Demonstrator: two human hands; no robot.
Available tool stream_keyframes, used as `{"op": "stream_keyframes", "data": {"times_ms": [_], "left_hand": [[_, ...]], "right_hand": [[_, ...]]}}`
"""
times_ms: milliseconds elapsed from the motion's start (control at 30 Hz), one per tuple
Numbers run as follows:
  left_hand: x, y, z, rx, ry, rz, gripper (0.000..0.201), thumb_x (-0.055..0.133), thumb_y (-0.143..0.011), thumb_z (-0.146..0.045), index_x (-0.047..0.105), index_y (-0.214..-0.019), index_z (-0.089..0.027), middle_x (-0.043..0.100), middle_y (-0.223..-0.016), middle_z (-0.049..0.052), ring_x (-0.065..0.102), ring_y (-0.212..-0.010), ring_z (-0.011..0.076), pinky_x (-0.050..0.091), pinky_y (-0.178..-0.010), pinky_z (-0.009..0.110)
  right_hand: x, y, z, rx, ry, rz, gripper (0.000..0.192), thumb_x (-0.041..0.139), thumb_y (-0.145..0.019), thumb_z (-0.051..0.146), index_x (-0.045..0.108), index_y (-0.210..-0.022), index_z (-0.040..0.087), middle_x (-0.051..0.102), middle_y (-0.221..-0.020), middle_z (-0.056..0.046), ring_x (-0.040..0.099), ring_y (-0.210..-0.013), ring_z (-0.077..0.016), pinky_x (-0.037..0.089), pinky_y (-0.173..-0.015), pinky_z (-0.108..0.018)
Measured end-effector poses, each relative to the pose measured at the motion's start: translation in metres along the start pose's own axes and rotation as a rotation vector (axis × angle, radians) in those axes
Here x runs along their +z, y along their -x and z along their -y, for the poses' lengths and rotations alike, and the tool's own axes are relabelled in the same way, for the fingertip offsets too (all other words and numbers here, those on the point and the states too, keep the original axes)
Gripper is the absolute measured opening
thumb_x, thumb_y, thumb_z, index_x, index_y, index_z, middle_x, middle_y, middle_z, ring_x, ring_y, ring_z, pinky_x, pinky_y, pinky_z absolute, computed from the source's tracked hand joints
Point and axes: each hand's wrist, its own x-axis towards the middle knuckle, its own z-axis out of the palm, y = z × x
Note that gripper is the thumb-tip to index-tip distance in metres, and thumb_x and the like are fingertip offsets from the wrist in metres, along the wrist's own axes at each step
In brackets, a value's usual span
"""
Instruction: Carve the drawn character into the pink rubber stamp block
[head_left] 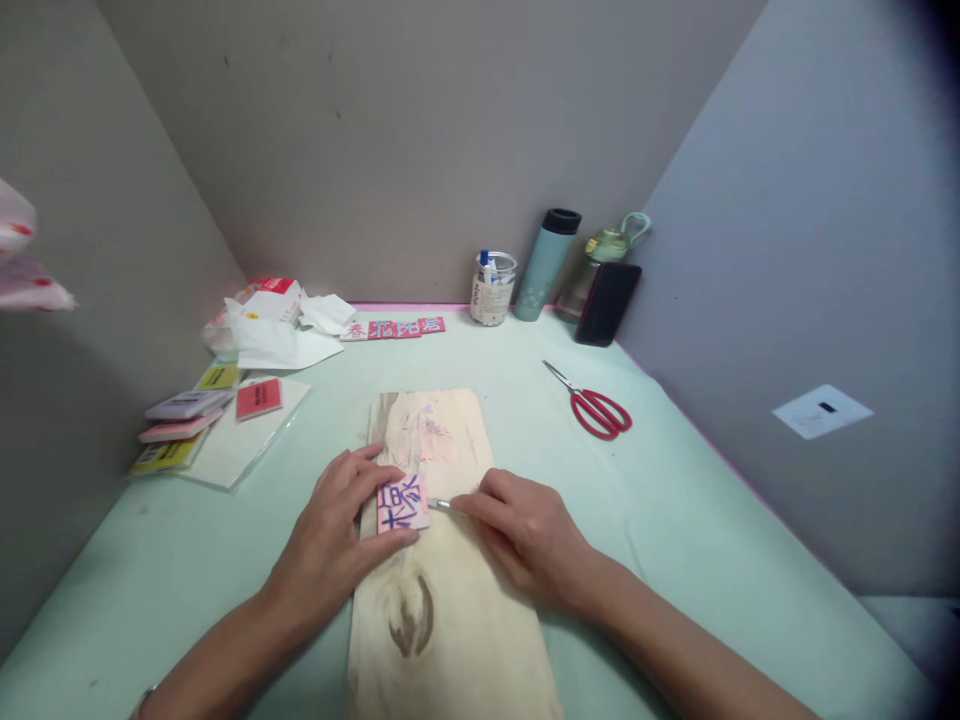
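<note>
A small pink carving block [403, 503] with a dark purple character on it lies flat on a pale wooden board [450, 620]. My left hand [341, 520] grips it from the left, fingers at its far edge and thumb at its near edge. Between the fingertips of my right hand [529, 530] is a thin carving knife [441, 505]. Its metal tip points left and meets or nearly meets the block's right edge; I cannot tell which. Pink and purple shavings [433, 440] are scattered on the board beyond the block.
Red-handled scissors [600, 412] lie on the right. Behind stand a jar of pens [493, 290], a blue-green tumbler [548, 265], a green bottle [596, 265] and a leaning phone [608, 305]. Several carved pieces [395, 329], tissues [270, 330] and packaged blocks [180, 425] lie back and left.
</note>
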Motion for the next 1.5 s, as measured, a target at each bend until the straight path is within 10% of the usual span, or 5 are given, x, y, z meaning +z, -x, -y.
{"op": "stream_keyframes", "data": {"times_ms": [400, 1500], "left_hand": [[0.002, 0.002, 0.003, 0.034, 0.009, -0.009, 0.033, 0.072, -0.087, -0.035, 0.063, -0.118, -0.028, 0.058, -0.124, 0.008, 0.042, -0.142, 0.036, 0.04, -0.113, 0.056], [0.001, 0.0, 0.001, 0.072, 0.009, 0.043, 0.038, 0.074, -0.086, -0.033, 0.062, -0.122, -0.033, 0.062, -0.118, 0.005, 0.039, -0.142, 0.0345, 0.036, -0.114, 0.056]], "right_hand": [[0.0, -0.009, 0.012, -0.148, 0.26, 0.066, 0.041, 0.042, -0.102, 0.009, 0.047, -0.142, 0.017, 0.061, -0.088, -0.006, 0.051, -0.072, -0.0191, 0.038, -0.06, -0.03], [-0.015, -0.006, 0.001, 0.044, -0.159, 0.28, 0.055, 0.051, -0.096, 0.007, 0.051, -0.145, 0.032, 0.057, -0.1, -0.005, 0.057, -0.083, -0.0193, 0.05, -0.073, -0.031]]}}
